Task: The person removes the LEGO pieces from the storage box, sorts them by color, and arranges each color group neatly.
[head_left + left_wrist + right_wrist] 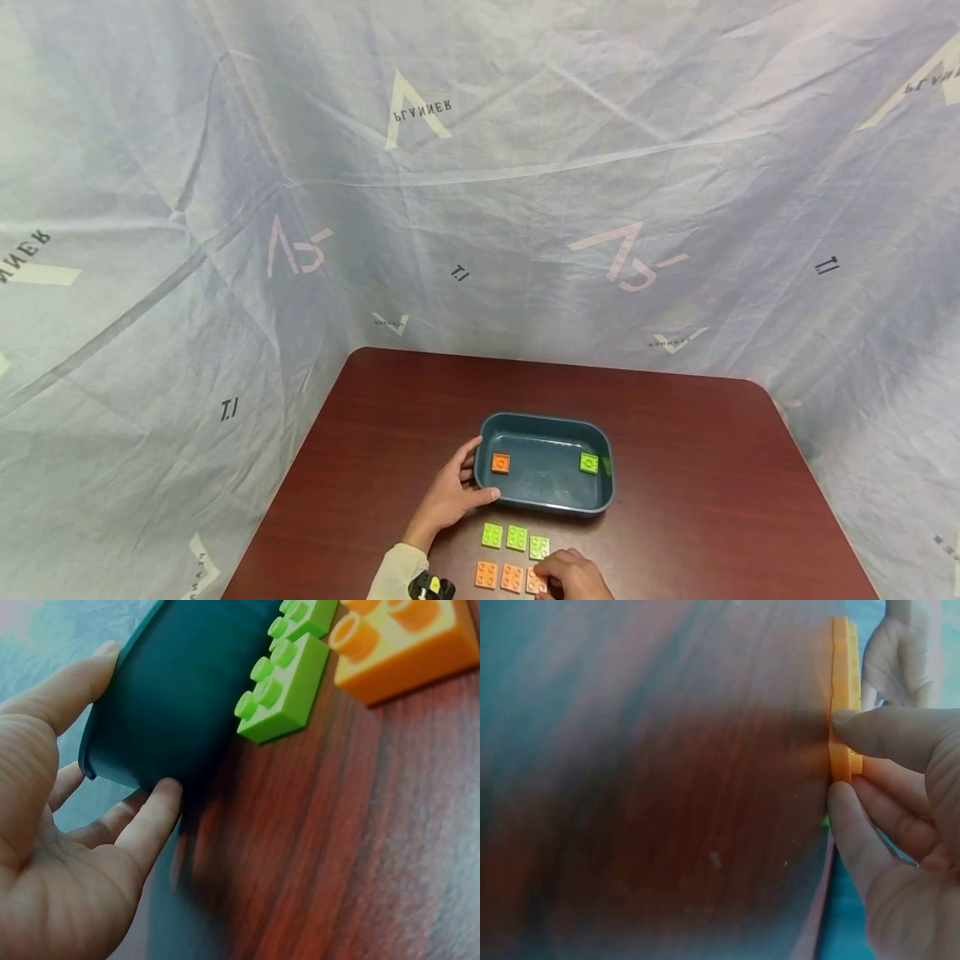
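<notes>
A dark teal plastic tray [543, 487] stands on the table, with an orange building block [500, 463] inside at the left and a green building block [588, 463] inside at the right. My left hand [447, 497] holds the tray's left end, thumb at the front corner and fingers along the side. In front of the tray, three green blocks [516, 537] form a row. Nearer to me is a row of three orange blocks [512, 577]. At its right end, my right hand [576, 577] pinches the last orange block [841, 682] between thumb and fingers.
The dark red wooden table [697, 500] reaches out on both sides of the tray. Grey printed sheeting [525, 208] hangs behind it and along its left and right sides. A black device with a yellow mark [431, 586] sits on my left wrist.
</notes>
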`<state>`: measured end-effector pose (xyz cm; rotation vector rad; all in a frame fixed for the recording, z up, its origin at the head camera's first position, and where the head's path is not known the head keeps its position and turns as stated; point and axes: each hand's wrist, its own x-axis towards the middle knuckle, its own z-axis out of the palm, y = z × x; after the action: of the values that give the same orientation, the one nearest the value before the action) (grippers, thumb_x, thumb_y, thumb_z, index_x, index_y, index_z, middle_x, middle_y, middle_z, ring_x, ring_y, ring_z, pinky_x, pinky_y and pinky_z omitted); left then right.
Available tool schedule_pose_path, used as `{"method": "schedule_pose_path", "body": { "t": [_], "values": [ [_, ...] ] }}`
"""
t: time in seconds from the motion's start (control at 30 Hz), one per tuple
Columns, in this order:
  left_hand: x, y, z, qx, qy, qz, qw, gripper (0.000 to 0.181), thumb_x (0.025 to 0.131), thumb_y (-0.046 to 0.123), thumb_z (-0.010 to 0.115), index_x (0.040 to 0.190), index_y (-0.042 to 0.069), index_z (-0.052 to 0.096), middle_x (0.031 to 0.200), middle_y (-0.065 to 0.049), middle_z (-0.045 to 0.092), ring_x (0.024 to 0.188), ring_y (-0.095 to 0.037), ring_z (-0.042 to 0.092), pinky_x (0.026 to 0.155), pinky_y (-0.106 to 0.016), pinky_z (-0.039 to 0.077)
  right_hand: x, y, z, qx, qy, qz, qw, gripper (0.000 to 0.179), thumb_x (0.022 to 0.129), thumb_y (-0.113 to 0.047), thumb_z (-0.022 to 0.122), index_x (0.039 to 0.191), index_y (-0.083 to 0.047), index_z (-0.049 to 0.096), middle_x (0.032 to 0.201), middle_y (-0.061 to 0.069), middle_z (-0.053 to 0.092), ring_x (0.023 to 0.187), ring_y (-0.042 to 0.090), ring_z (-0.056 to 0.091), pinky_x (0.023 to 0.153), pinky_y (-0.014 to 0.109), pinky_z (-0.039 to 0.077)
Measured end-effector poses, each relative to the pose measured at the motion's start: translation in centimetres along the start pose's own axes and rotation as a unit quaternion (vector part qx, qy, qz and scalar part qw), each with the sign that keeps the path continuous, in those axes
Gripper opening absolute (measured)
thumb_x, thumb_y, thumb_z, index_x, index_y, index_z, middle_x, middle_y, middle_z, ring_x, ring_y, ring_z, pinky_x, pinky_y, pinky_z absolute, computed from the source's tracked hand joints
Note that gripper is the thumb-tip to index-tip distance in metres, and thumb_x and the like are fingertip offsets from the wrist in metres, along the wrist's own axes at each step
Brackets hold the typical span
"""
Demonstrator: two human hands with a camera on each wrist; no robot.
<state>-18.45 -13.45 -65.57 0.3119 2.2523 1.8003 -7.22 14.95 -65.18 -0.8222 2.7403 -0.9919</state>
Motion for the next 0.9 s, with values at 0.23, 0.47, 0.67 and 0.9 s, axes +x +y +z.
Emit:
{"method": "schedule_pose_path", "body": {
  "t": [0.23,0.47,0.67,0.9],
  "values": [
    [-0.1,0.0,0.0,0.006,0.003,-0.010,0.9999,0.096,0.090,0.027,0.087,0.168,0.031,0.031,0.152,-0.012,0.055,0.126,-0.026,0.064,0.100,-0.040,0.056,-0.2,1.0,1.1,-0.016,0.052,-0.056,0.9970,0.041,0.091,-0.052,0.079,0.099,-0.012,0.079,0.091,-0.006,0.071,0.083,-0.002,0.055,0.065,0.023,0.049],
    [-0.2,0.1,0.0,0.002,0.003,-0.005,1.0000,0.096,0.090,0.027,0.087,0.168,0.029,0.031,0.152,-0.014,0.055,0.127,-0.028,0.064,0.100,-0.040,0.057,-0.1,1.6,1.7,-0.013,0.066,-0.064,0.9957,0.042,0.092,-0.054,0.078,0.099,-0.013,0.079,0.091,-0.006,0.070,0.083,0.000,0.057,0.064,0.023,0.049],
    [-0.3,0.0,0.0,-0.008,0.002,-0.002,1.0000,0.094,0.091,0.025,0.087,0.168,0.027,0.032,0.150,-0.017,0.056,0.126,-0.032,0.065,0.098,-0.038,0.057,-0.1,0.1,1.1,0.009,0.037,-0.013,0.9992,0.042,0.089,-0.050,0.082,0.099,-0.009,0.080,0.092,-0.007,0.071,0.085,-0.004,0.056,0.067,0.023,0.051],
    [-0.2,0.1,0.0,-0.008,0.002,-0.004,1.0000,0.093,0.091,0.024,0.086,0.167,0.029,0.032,0.150,-0.016,0.056,0.126,-0.032,0.065,0.101,-0.044,0.057,-0.3,2.4,2.5,-0.020,0.094,-0.060,0.9936,0.039,0.091,-0.051,0.081,0.101,-0.013,0.079,0.093,-0.006,0.070,0.083,-0.003,0.057,0.063,0.020,0.048]
  ]
}}
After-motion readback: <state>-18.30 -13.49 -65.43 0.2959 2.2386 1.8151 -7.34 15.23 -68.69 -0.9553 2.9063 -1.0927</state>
